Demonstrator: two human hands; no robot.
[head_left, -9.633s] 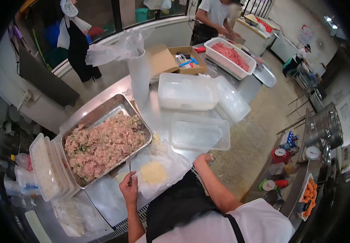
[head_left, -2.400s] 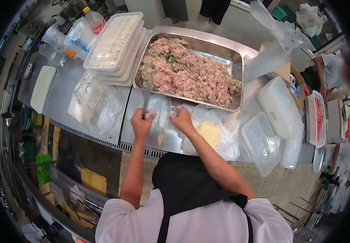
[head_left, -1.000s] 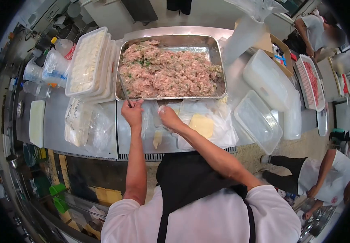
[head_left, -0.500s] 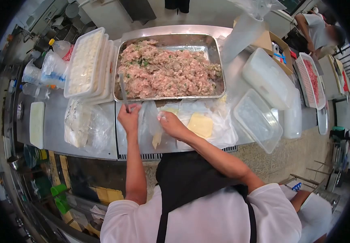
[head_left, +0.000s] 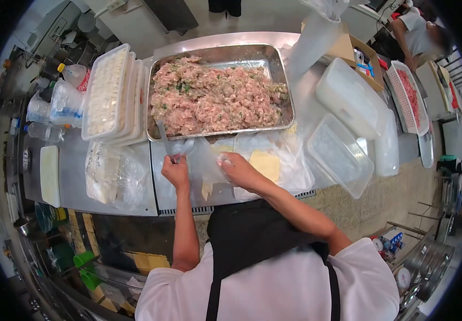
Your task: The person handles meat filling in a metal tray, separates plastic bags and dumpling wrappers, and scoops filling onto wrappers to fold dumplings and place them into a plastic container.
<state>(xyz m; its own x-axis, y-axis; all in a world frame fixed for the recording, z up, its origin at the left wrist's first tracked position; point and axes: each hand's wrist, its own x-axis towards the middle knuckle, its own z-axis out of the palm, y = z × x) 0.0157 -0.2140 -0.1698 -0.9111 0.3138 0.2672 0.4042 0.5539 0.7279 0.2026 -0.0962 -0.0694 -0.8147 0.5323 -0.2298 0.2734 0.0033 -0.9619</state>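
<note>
In the head view, my left hand (head_left: 176,172) is closed round a narrow, flat-bladed metal tool (head_left: 163,134), its tip against the near rim of the steel tray (head_left: 225,132). Whether it is a spatula or a knife I cannot tell. Minced meat with green bits (head_left: 215,99) fills most of that tray. My right hand (head_left: 239,170) is closed, fingertips pinched at the edge of a translucent plastic sheet (head_left: 205,163) between the hands. To its right, a square pale-yellow wrapper stack (head_left: 265,165) rests on white plastic (head_left: 295,179). A pale scrap (head_left: 207,190) lies near the table edge.
Stacked lidded containers of pale pieces (head_left: 105,93) stand left of the tray, with a plastic-wrapped package (head_left: 105,168) and white board (head_left: 49,176) nearer. Clear plastic tubs (head_left: 340,152) lie right. A pink basket of red meat (head_left: 408,99) and another person (head_left: 415,40) are farther right.
Both hands have shifted slightly right and nearer me relative to the tray. The tool's tip has dropped from over the meat to the near rim. The plastic sheet is more spread between the hands.
</note>
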